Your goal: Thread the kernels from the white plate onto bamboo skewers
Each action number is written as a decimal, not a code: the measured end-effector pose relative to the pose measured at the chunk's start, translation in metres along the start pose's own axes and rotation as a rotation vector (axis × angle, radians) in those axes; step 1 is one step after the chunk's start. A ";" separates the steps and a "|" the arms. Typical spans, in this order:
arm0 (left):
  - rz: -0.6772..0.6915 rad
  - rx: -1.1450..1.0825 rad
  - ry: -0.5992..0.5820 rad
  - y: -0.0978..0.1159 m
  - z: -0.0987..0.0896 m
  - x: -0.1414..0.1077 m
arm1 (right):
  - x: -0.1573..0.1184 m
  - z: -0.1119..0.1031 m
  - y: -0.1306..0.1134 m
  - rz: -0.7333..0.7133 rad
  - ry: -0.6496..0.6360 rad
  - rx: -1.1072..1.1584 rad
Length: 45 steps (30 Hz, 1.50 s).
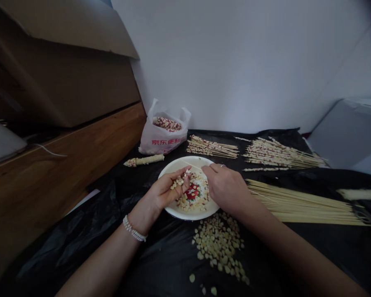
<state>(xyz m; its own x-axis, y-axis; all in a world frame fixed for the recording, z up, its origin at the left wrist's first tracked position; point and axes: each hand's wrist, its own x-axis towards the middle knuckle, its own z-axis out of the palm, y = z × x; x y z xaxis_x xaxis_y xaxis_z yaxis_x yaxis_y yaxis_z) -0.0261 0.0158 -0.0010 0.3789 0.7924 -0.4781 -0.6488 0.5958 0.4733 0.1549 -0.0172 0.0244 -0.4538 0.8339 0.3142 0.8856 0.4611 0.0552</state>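
Over a white enamel bowl (185, 215), my left hand (170, 187) cups pale corn kernels (178, 180) in its fingers, with thumb and fingertips closed around a kernel. My right hand (224, 183) grips a thin wooden skewer (196, 166), which points left towards the left fingertips. Whether a kernel is on the skewer's tip is too small to tell. Loose yellow and red kernels (191, 204) lie in the bowl around a printed red flower. Just in front of the bowl, flat pale round pieces (218, 243) are heaped on black plastic sheeting (160, 264).
Kernel-covered skewers lie in a small bundle (212, 147) and a larger bundle (275, 153) behind. Bare skewers (297, 206) are at right, near a stripped cob (361, 194). A white plastic bag (163, 142) holds speckled corn (167, 123); a partly stripped cob (144, 161) lies before it.
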 end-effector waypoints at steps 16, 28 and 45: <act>0.152 0.258 0.026 -0.004 -0.005 -0.003 | -0.004 -0.007 -0.004 -0.044 0.058 0.043; 0.145 0.005 0.060 -0.003 0.007 -0.003 | -0.003 -0.004 -0.004 -0.050 0.065 0.008; 0.204 -0.034 0.047 -0.003 0.001 -0.002 | -0.004 -0.005 -0.007 -0.003 -0.043 -0.008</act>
<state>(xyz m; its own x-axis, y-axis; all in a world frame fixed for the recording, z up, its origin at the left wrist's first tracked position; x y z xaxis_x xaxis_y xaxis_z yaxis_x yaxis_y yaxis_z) -0.0242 0.0131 -0.0003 0.2064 0.8886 -0.4095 -0.7311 0.4182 0.5391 0.1507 -0.0258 0.0277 -0.4602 0.8448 0.2730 0.8849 0.4615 0.0636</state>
